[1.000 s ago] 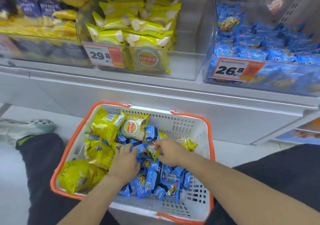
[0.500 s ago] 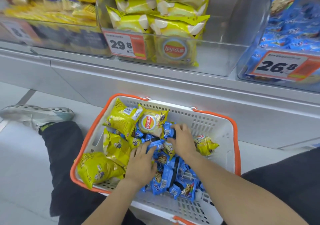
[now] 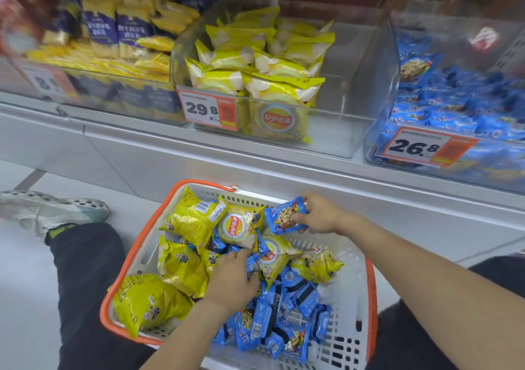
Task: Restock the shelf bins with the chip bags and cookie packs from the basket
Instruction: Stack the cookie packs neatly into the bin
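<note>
Head view: right hand (image 3: 318, 213) has a pinching grip on one blue cookie pack (image 3: 285, 215), chocolate-chip cookie printed on it, held over the far rim of the white basket with orange rim (image 3: 370, 293). Left hand (image 3: 231, 278) lies fingers-down on the pile in the basket, touching blue packs; whether its grip has closed on anything I cannot tell.

Basket holds yellow Lay's chip bags (image 3: 196, 221), one showing the red-and-yellow Lay's roundel (image 3: 237, 227), plus a heap of blue cookie packs (image 3: 281, 312) at the near side.

Shelf: middle clear bin (image 3: 349, 85) has yellow Lay's bags stacked on its left side, price tag "29.8" (image 3: 208, 109). Right bin (image 3: 380, 148) is full of blue cookie packs, tag "26.8" (image 3: 423, 148). Left bin: purple and yellow packs, blurred, tag partly cut, "8" readable.

Versus 0.5 s ago: the right hand was down in the pile and has come up with the pack; the left hand has stayed on the pile.
</note>
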